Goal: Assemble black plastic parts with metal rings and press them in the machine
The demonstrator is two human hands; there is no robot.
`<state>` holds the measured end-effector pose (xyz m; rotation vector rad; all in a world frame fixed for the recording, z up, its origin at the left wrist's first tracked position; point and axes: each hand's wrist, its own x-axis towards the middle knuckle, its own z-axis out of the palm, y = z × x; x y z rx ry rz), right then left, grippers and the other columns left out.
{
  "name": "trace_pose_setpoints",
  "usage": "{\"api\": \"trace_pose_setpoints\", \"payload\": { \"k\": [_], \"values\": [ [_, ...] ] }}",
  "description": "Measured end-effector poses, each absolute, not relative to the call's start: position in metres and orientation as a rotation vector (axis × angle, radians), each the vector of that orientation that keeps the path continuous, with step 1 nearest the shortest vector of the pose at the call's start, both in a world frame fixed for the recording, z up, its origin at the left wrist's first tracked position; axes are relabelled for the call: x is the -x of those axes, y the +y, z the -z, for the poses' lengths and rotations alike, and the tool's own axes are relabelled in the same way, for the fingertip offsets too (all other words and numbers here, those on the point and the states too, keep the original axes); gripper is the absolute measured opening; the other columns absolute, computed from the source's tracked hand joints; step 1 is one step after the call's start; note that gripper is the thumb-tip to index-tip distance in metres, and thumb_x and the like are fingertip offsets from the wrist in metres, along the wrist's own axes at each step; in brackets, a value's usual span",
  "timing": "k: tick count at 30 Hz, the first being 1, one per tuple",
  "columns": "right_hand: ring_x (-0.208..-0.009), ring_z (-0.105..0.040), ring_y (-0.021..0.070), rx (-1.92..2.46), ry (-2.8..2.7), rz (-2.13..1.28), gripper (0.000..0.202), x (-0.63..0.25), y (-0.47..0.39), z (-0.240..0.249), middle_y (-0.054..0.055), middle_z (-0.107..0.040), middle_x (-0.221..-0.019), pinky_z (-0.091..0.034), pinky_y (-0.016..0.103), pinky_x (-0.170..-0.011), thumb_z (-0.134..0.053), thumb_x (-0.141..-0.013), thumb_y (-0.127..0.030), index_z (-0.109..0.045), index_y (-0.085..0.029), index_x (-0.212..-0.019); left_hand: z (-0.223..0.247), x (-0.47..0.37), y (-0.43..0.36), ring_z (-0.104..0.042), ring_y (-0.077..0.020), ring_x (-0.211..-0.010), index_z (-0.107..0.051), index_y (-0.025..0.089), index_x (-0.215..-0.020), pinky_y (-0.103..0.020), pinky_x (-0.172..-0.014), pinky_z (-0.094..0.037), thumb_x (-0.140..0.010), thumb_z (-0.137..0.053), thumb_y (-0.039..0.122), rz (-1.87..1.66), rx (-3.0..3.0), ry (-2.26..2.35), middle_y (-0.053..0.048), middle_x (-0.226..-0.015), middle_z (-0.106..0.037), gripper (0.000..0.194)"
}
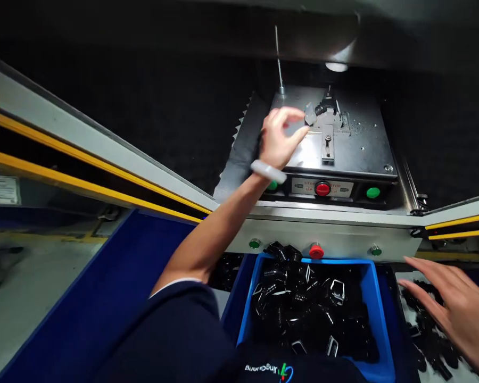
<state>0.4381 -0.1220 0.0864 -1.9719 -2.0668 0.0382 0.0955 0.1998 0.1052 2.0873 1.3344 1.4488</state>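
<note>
My left hand [281,135] reaches over the metal plate of the machine, thumb and fingers curved apart. Its fingertips are at the edge of a small grey, flat-faced end [310,114] of a black elbow-shaped part [329,106]; whether they touch it I cannot tell. That part sits in a metal fixture [328,143] on the plate. To the lower right, my right hand [455,303] is open and holds nothing, its fingers stretched out. It is near loose black parts [433,340] lying on a white surface.
A blue bin [383,330] full of shiny black parts stands below the machine's front. A red button [322,189] and a green button [372,192] sit on the control panel. Lower down is another red button [316,251]. Yellow-edged frames [83,165] flank the opening.
</note>
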Motion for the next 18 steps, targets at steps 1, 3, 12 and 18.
{"api": "trace_pose_setpoints", "payload": {
  "k": [1, 3, 12, 18],
  "values": [
    [-0.097, -0.072, 0.0323, 1.979, -2.108, -0.092, 0.055, -0.428, -0.117, -0.081, 0.006, -0.076, -0.123, -0.052, 0.043, -0.066, -0.050, -0.098, -0.071, -0.068, -0.037, -0.139, -0.098, -0.079, 0.161, -0.069, -0.0129, -0.097, -0.076, 0.013, -0.102, -0.028, -0.088, -0.055, -0.091, -0.076, 0.015, -1.445, -2.079, 1.346, -0.005, -0.106, -0.076, 0.012],
    [-0.098, -0.071, 0.0279, 2.003, -2.179, -0.112, 0.050, -0.413, -0.101, -0.069, 0.007, -0.076, -0.116, -0.049, 0.037, -0.064, -0.040, -0.105, -0.063, -0.070, -0.030, -0.127, -0.078, -0.046, 0.086, -0.067, -0.0118, -0.081, -0.078, 0.018, -0.100, -0.027, -0.076, -0.054, -0.097, -0.069, 0.019, -1.364, -2.038, 1.454, -0.003, -0.097, -0.076, 0.010],
    [-0.087, -0.063, 0.0211, 2.141, -2.062, -0.230, 0.010, -0.417, -0.068, -0.022, 0.005, -0.070, -0.098, -0.037, 0.033, -0.064, -0.058, -0.100, -0.033, -0.061, -0.024, -0.102, 0.011, 0.047, -0.004, -0.060, -0.0155, -0.076, -0.076, 0.027, -0.123, -0.030, -0.072, -0.053, -0.090, -0.076, 0.043, -0.657, -2.196, 1.577, -0.008, -0.117, -0.061, 0.036],
    [-0.094, -0.059, 0.0222, 2.125, -2.105, -0.005, 0.017, -0.397, -0.078, -0.022, 0.007, -0.070, -0.100, -0.036, 0.034, -0.069, -0.046, -0.107, -0.027, -0.062, -0.021, -0.104, 0.013, 0.042, -0.009, -0.063, -0.0187, -0.080, -0.074, 0.027, -0.123, -0.038, -0.089, -0.053, -0.091, -0.078, 0.037, -0.622, -2.265, 1.755, -0.009, -0.125, -0.062, 0.034]
  ]
}}
